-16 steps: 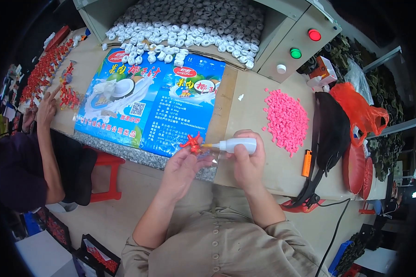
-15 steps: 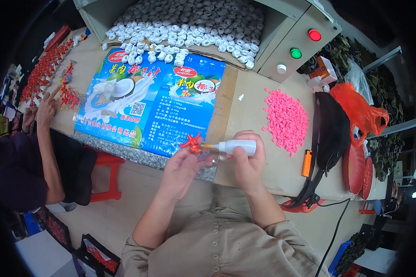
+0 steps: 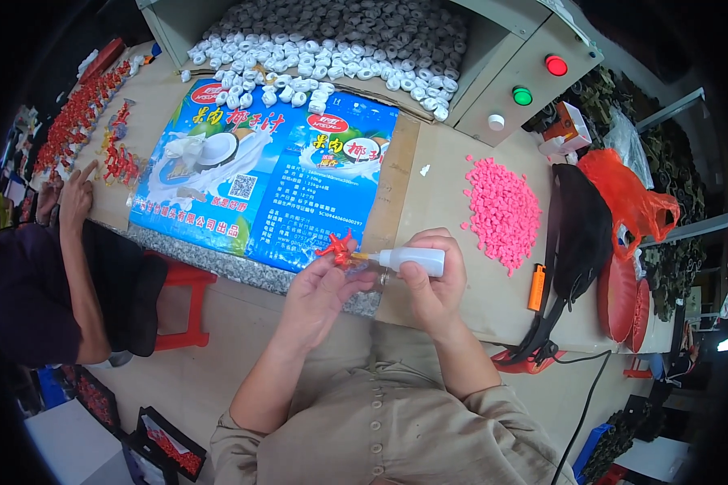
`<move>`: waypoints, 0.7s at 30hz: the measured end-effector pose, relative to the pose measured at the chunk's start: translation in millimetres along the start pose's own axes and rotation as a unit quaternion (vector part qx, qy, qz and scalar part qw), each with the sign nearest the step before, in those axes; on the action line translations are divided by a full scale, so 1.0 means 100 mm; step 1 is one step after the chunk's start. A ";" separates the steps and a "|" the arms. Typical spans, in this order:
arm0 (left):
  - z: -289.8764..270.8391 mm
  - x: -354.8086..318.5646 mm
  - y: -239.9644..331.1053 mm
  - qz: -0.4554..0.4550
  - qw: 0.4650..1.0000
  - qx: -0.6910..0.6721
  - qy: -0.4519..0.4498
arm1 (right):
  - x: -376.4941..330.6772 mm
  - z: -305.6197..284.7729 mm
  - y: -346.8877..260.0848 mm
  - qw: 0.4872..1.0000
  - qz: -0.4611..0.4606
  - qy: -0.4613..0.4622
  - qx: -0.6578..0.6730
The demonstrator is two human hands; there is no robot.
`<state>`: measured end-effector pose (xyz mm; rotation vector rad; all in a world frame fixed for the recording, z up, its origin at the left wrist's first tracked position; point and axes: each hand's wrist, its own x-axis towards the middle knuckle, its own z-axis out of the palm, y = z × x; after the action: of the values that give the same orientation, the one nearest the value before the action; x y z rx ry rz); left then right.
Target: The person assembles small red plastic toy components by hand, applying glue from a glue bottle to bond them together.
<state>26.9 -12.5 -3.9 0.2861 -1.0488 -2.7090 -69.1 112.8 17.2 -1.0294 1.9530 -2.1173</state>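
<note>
Between the fingers of my left hand (image 3: 319, 295) is a small red plastic figure (image 3: 338, 249) with pointed limbs. My right hand (image 3: 437, 287) grips a white squeeze bottle (image 3: 411, 260), tilted almost flat. Its thin yellowish nozzle (image 3: 361, 256) points left and meets the red figure, or comes very close to it; the exact contact is too small to tell. Both hands are above the near edge of the table, in front of a blue printed cardboard sheet (image 3: 251, 190).
White ring-like pieces (image 3: 299, 65) fill a metal box-like machine (image 3: 501, 89) with buttons. Pink pieces (image 3: 503, 212) lie to the right, near an orange lighter (image 3: 535, 287) and a black bag (image 3: 578, 242). At left, another person's hand (image 3: 77, 190) is beside rows of red figures (image 3: 73, 113).
My hands keep nearly the same hold, with the bottle shifted very slightly left. The other person's hand at left has drawn back a little from the red figures.
</note>
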 end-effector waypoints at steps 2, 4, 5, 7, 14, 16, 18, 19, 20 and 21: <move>0.00 0.00 0.00 0.000 1.000 0.001 0.007 | 0.00 0.00 0.00 1.000 0.004 0.000 -0.001; 0.00 -0.01 0.00 0.000 1.000 0.002 0.007 | -0.01 0.00 0.01 1.000 0.000 0.001 0.003; 0.00 -0.01 0.00 0.001 1.000 0.003 0.007 | -0.01 0.00 0.01 1.000 0.000 0.001 0.003; -0.04 -0.01 0.00 -0.004 1.000 -0.013 -0.004 | -0.01 0.00 0.01 1.000 -0.003 -0.001 -0.009; -0.04 -0.01 0.00 -0.007 1.000 -0.025 -0.017 | -0.01 0.00 0.01 1.000 -0.009 -0.007 -0.012; -0.04 -0.01 0.01 -0.005 1.000 -0.023 -0.016 | -0.01 0.00 0.01 1.000 -0.009 -0.006 -0.008; -0.04 -0.01 0.00 -0.004 1.000 -0.021 -0.014 | -0.01 0.01 0.00 1.000 -0.007 -0.003 -0.007; -0.04 -0.01 0.00 -0.002 1.000 -0.024 -0.015 | -0.01 0.01 0.01 1.000 -0.005 0.000 -0.007; -0.05 -0.01 0.00 0.000 1.000 -0.027 -0.016 | -0.01 0.01 0.01 1.000 -0.005 0.000 -0.007; -0.03 -0.01 0.00 0.001 1.000 -0.027 -0.015 | -0.01 0.00 0.01 1.000 -0.006 -0.001 -0.009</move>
<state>29.0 -14.2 -6.4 0.2351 -0.9824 -2.7440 -68.3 112.8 15.8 -1.0473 1.9737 -2.1081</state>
